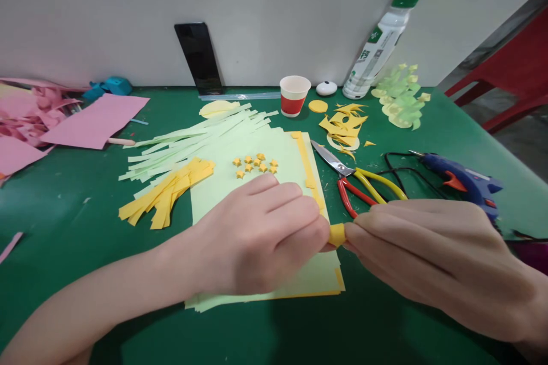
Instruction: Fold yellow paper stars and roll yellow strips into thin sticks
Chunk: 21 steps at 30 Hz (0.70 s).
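Observation:
Between my two hands is a short yellow paper strip (337, 235), pinched from both sides. My left hand (265, 234) curls its fingers closed at the strip's left end. At the other end my right hand (419, 256) pinches it with fingers pressed together; the fingertips are partly hidden. Under the hands lies a stack of pale green paper (226, 199) with yellow sheets (305, 159) showing along its right edge. Several small folded yellow paper stars (262, 167) rest on top of it. Yellow paper strips (171, 191) fan out left of the stack.
Red-and-yellow-handled scissors (338, 165) and a blue glue gun (462, 177) lie right. Behind are a paper cup (294, 97), a bottle (379, 48), yellow scraps (345, 125) and a phone (199, 60) against the wall. Pale green strips (192, 137) and pink paper (98, 120) lie left.

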{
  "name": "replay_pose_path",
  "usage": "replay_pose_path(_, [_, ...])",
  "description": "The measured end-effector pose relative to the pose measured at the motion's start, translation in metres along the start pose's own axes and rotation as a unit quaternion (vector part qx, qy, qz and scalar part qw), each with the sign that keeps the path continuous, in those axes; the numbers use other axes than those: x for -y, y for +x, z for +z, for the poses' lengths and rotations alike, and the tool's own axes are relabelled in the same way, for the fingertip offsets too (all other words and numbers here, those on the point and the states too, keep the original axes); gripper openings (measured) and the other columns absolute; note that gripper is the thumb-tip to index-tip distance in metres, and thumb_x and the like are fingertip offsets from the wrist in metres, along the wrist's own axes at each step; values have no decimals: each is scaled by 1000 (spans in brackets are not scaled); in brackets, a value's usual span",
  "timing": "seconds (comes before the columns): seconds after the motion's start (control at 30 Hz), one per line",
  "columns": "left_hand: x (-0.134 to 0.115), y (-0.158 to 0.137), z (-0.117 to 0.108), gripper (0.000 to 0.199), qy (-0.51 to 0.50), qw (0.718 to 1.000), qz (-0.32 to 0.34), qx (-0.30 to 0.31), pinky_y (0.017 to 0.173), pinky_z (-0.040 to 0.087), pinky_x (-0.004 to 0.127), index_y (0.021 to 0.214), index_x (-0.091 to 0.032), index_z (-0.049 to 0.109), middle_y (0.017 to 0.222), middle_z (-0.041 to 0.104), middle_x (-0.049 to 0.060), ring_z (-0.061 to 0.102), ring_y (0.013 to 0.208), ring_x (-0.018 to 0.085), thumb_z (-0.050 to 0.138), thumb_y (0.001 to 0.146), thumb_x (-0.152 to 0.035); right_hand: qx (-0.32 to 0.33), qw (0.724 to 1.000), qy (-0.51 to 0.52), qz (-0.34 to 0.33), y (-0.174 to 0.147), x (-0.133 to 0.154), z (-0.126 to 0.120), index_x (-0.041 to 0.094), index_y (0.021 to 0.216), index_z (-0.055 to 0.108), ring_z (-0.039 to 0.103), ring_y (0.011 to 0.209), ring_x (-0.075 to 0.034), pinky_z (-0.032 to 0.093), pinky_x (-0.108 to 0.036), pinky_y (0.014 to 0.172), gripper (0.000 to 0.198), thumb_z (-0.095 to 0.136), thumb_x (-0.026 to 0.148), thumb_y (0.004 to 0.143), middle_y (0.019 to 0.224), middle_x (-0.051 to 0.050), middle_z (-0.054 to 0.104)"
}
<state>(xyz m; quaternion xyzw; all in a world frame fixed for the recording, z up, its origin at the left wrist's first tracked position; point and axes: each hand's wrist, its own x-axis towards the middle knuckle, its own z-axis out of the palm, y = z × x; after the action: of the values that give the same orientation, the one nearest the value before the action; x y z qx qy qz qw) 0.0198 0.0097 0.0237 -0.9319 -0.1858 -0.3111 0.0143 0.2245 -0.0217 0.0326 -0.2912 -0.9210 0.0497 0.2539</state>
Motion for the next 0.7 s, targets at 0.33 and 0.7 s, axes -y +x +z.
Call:
replay_pose_path(0.33, [0,-1,3,31,-4,1000,8,20,55,31,26,62,-15,54,58,54,0,38,54,12,38,88,-9,18,996,-84,-23,5,-3,8,18,62,44,28,44,-9,27,-24,42,28,35,7,86,50,2,42])
replay_pose_path(0.7, [5,2,2,17,-233,972,33,0,55,38,27,75,-12,53,65,59,3,45,59,11,42,85,-5,51,985,163,-18,6,-17,7,19,84,42,43,58,-9,31,-21,50,27,24,36,95,67,2,46])
